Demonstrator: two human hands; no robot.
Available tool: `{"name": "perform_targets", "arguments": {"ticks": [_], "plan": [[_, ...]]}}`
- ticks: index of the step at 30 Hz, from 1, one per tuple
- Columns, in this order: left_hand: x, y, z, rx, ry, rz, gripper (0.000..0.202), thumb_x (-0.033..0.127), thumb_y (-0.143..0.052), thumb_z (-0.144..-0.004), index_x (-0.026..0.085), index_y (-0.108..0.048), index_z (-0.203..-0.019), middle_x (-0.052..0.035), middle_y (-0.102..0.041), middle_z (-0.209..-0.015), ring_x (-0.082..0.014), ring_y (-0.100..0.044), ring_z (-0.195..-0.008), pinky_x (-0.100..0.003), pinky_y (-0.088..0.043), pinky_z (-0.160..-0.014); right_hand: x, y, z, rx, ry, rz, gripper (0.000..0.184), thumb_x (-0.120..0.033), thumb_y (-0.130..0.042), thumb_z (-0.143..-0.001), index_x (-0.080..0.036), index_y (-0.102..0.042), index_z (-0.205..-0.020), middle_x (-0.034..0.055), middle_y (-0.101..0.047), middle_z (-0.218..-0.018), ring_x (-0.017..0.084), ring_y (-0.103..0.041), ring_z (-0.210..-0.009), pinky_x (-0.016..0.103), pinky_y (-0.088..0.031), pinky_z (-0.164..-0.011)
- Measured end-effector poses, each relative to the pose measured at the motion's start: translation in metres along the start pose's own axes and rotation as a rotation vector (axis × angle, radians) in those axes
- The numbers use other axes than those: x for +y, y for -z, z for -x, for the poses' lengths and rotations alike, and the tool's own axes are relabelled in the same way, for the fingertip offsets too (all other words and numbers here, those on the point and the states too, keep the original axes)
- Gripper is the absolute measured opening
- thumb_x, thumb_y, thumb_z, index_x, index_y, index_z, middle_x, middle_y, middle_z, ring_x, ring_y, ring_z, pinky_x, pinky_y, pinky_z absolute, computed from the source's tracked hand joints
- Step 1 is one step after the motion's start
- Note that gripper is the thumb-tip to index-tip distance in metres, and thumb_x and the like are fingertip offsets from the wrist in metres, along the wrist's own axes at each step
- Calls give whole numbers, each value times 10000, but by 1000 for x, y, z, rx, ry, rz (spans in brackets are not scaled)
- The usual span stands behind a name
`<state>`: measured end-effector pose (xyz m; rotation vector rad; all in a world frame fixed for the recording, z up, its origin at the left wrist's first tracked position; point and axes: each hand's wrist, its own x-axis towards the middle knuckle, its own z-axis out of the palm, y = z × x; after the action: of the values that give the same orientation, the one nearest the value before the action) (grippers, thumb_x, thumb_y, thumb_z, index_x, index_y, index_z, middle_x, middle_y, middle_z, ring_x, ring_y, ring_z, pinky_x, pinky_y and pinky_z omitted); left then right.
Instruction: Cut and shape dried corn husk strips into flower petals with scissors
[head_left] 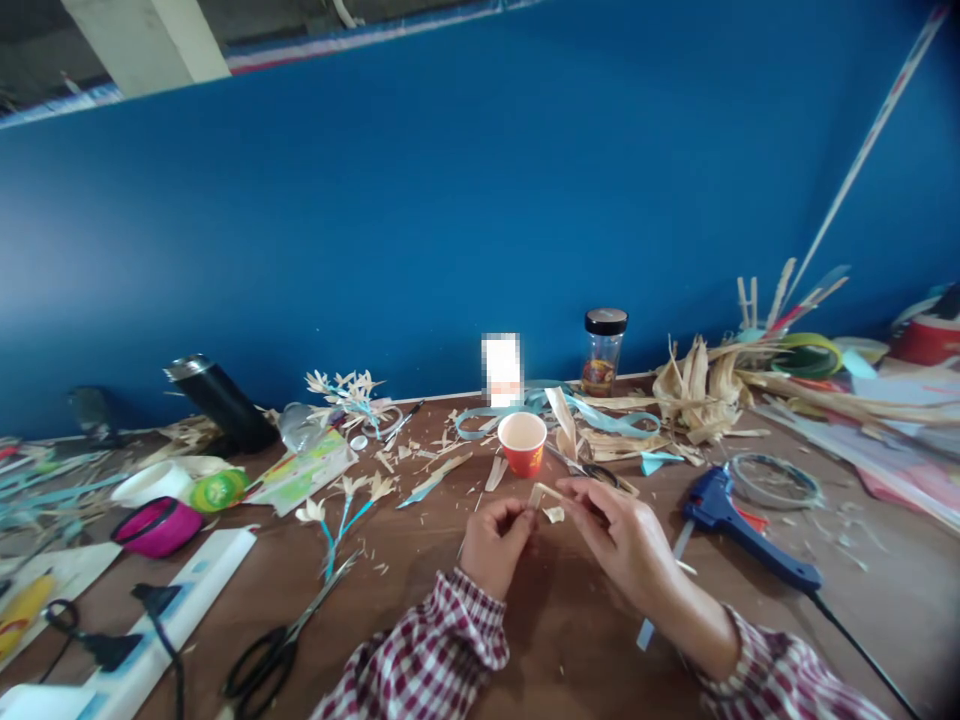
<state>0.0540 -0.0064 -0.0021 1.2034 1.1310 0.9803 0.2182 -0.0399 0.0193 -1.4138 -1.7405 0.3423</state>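
Both my hands meet over the middle of the brown table, just in front of a red paper cup. Between their fingertips is a thin, pale strip of dried husk, bent at an angle. My left hand pinches its lower end between thumb and fingers. The upper end is pinched by my right hand, at the thumb and forefinger. A small husk scrap lies on the table between the hands. Husk flowers on blue stems rest to the left, close to black-handled scissors.
To the right lies a blue glue gun with its cord, beside a coil of clear wire. A dried husk bundle and a lidded jar stand behind. Leftward are a white power strip and a tilted black flask.
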Motion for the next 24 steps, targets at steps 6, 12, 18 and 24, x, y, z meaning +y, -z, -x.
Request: {"name": "perform_targets", "arguments": {"ticks": [6,12,18,24], "plan": [[-14,3,-3,-25,-17,60,239,395,-671,-691,161,-663,-740,25,-576,-535,-97,-508,-474,-207,-436,-485,-7,-2,3,-84,11,-42,120,-264,-466,-890,-214,-545,-816,11,-594,-729,145,-555,-618,232,-413,-553],[-11,1,7,-88,11,60,233,403,-676,-662,171,-661,-668,9,-586,-527,-115,-516,-461,-217,-422,-451,-9,-10,6,-152,-13,-126,63,-220,-518,-855,-211,-566,-814,23,-600,-753,153,-575,-656,237,-449,-596],[-5,-4,16,-54,96,47,226,396,-700,-602,180,-645,-635,1,-584,-491,-125,-527,-453,-227,-434,-451,-6,-12,3,-239,-145,-255,129,-174,-564,-817,-199,-576,-943,-1,-626,-719,142,-588,-634,223,-475,-596],[-4,-6,16,-36,143,44,257,410,-717,-555,176,-636,-625,10,-575,-484,-122,-529,-434,-231,-457,-435,-7,-8,2,-265,-62,-262,168,-193,-532,-861,-197,-697,-830,54,-657,-850,169,-607,-809,257,-478,-725]]}}
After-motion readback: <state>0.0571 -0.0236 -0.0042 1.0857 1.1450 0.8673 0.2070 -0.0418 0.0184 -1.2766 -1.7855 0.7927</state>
